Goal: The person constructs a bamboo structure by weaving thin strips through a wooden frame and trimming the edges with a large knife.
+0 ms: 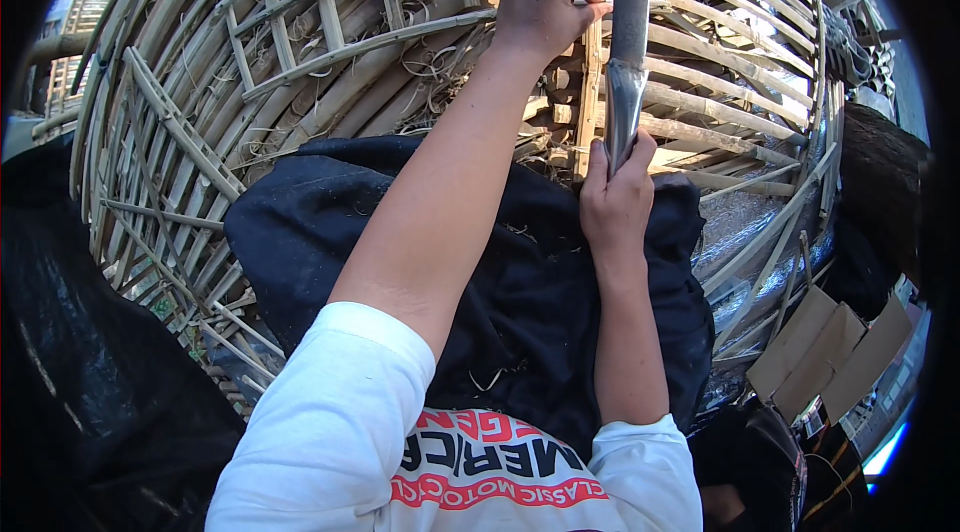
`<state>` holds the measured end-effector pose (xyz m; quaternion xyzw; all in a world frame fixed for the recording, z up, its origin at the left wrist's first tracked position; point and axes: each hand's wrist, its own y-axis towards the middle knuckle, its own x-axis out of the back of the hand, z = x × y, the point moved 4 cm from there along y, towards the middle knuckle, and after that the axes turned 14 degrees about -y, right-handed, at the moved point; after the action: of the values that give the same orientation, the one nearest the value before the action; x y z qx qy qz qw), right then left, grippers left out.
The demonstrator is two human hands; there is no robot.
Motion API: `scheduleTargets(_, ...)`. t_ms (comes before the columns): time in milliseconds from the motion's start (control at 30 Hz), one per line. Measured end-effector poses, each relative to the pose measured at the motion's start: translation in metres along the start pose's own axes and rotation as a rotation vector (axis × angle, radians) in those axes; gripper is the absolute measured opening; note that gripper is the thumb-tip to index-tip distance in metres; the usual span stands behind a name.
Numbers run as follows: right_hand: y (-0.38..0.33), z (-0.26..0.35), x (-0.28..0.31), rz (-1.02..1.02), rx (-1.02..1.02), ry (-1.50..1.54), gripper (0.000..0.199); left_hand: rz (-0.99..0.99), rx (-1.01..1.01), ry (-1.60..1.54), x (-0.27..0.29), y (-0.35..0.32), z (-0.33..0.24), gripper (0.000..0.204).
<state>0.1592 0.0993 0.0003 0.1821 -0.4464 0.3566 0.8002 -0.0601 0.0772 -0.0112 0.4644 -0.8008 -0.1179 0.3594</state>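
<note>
My left hand [545, 10] reaches far forward to a lattice of split-bamboo strips [370, 40]. Its thumb and fingers are pinched together beside an upright bamboo slat [590, 82]; whatever is between them is too small to name. In my right hand [618, 194] is a metal tool [628, 67], gripped low on its shiny, tube-like shaft. The tool's dull grey, straight-sided upper part points away from me, just right of my left fingertips and over the slats. Dark cloth [510, 312] lies across my lap under both forearms.
Curved bamboo poles [350, 97] and thin shavings spread beneath the lattice. More bamboo slats [730, 82] run to the right. A folded cardboard piece [825, 352] stands at the lower right. Black sheeting [90, 332] hangs at the left, near crossed bamboo sticks [165, 217].
</note>
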Motion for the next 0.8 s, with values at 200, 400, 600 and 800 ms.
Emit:
scheduleTargets(200, 0.0, -0.002, 0.004, -0.025, 0.023, -0.022, 0.041, -0.004, -0.004, 0.027, -0.007, 0.0, 0.004, 0.019)
scheduleTargets(400, 0.0, -0.006, -0.001, 0.084, -0.064, -0.047, 0.042, -0.04, -0.04, 0.02, -0.004, 0.004, 0.008, 0.017)
scheduleTargets(600, -0.001, -0.002, 0.001, 0.049, -0.022, -0.031, 0.04, -0.049, -0.041, 0.008, -0.005, 0.005, 0.01, 0.013)
scheduleTargets(800, 0.0, -0.003, 0.002, 0.087, -0.04, -0.167, 0.038, -0.044, -0.016, 0.006, -0.008, 0.004, 0.013, 0.019)
